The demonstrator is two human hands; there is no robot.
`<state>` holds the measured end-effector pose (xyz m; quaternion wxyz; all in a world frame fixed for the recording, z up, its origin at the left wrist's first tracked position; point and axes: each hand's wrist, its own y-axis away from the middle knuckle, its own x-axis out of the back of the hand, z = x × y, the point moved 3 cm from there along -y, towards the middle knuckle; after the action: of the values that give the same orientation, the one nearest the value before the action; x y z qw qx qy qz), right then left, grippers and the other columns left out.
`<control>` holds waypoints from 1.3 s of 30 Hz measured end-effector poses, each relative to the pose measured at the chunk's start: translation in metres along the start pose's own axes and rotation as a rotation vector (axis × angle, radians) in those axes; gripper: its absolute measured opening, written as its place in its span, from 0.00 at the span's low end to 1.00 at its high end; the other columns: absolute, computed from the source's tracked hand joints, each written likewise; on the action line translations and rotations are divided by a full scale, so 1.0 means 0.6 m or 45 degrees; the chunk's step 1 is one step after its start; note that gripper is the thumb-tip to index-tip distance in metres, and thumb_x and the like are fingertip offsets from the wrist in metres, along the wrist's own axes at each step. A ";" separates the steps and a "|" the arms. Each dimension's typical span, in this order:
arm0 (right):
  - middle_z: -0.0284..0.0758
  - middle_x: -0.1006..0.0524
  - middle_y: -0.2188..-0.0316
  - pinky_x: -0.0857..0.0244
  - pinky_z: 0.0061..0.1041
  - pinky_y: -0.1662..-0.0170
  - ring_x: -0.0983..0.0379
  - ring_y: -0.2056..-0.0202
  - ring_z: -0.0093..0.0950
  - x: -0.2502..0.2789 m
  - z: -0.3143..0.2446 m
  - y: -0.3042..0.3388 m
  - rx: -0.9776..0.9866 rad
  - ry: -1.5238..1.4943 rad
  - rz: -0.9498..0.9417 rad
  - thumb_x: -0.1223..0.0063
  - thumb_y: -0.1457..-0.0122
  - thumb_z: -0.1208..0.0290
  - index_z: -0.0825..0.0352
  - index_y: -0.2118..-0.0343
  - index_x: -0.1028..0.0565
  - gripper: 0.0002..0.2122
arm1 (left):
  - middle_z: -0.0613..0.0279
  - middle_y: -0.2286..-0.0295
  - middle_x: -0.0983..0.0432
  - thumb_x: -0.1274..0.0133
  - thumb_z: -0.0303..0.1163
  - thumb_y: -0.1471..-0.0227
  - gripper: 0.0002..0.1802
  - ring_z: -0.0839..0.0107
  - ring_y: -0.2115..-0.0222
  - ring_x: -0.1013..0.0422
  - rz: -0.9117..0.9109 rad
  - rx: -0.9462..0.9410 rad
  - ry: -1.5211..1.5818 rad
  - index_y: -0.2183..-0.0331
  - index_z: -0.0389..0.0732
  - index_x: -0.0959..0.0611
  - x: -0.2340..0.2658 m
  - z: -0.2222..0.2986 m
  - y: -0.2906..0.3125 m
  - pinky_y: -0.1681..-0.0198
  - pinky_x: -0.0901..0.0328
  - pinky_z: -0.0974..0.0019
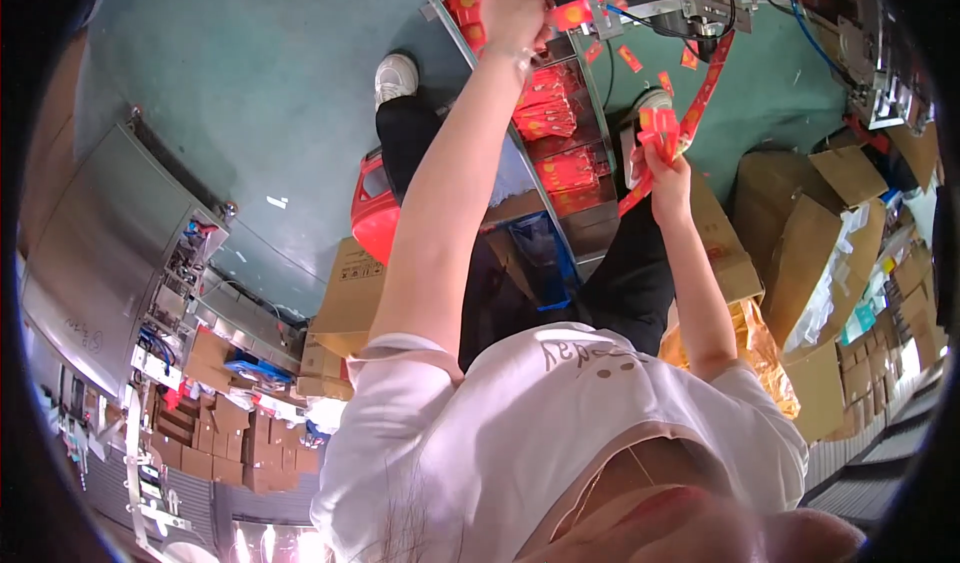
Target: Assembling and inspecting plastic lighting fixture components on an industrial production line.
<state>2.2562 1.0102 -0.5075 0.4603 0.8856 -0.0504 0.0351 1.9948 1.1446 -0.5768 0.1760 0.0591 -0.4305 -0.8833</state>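
Observation:
My left hand [515, 18] is over the far end of a long metal tray [596, 118]. Its fingers curl down among red packets [467, 13]; whatever they hold is hidden. More red packets with yellow print lie in stacks in the nearer compartments [545, 103]. To the right of the tray, my right hand [670, 178] is closed on several small red packets [657, 123], which stick up past the fingers. A long red packet strip [706, 88] hangs from the machine and passes right beside this hand.
A machine [680, 8] with cables spans the far side. Loose red packets [630, 59] litter the green floor. Cardboard boxes [810, 233] stand at the right, another box [345, 293] at the left near a red stool [374, 208]. A blue-lined box [540, 253] sits between my legs.

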 end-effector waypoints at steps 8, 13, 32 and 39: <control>0.32 0.27 0.78 0.41 0.19 0.76 0.33 0.80 0.20 0.022 0.024 0.048 -0.097 -0.048 0.074 0.55 0.39 0.71 0.68 0.74 0.28 0.09 | 0.50 0.68 0.22 0.49 0.32 0.52 0.10 0.57 0.65 0.25 0.282 0.040 -1.222 0.71 0.39 0.17 -0.039 -0.017 -0.076 0.64 0.29 0.60; 0.32 0.27 0.78 0.40 0.19 0.76 0.33 0.80 0.20 0.032 0.045 0.064 -0.159 -0.085 0.071 0.56 0.39 0.71 0.68 0.74 0.28 0.09 | 0.53 0.68 0.21 0.50 0.30 0.51 0.09 0.58 0.66 0.24 0.385 0.026 -1.263 0.71 0.39 0.16 -0.049 -0.020 -0.092 0.65 0.29 0.61; 0.32 0.28 0.77 0.39 0.20 0.72 0.32 0.77 0.21 -0.065 -0.051 0.073 0.038 -0.044 -0.103 0.55 0.38 0.68 0.71 0.67 0.29 0.10 | 0.63 0.88 0.28 0.43 0.32 0.54 0.11 0.80 0.88 0.32 0.120 -0.228 0.111 0.73 0.32 0.17 0.072 0.053 0.088 0.86 0.40 0.74; 0.30 0.26 0.69 0.36 0.21 0.67 0.31 0.70 0.19 -0.121 -0.076 0.093 -0.080 -0.703 -0.093 0.55 0.38 0.70 0.66 0.63 0.29 0.06 | 0.65 0.85 0.26 0.44 0.31 0.52 0.07 0.80 0.87 0.34 -0.080 -0.348 -0.078 0.73 0.38 0.17 -0.028 -0.064 0.308 0.84 0.40 0.74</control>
<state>2.1764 1.0199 -0.4440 0.4574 0.8482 -0.1430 -0.2258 2.0684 1.0174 -0.4568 0.1414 0.0211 -0.3093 -0.9401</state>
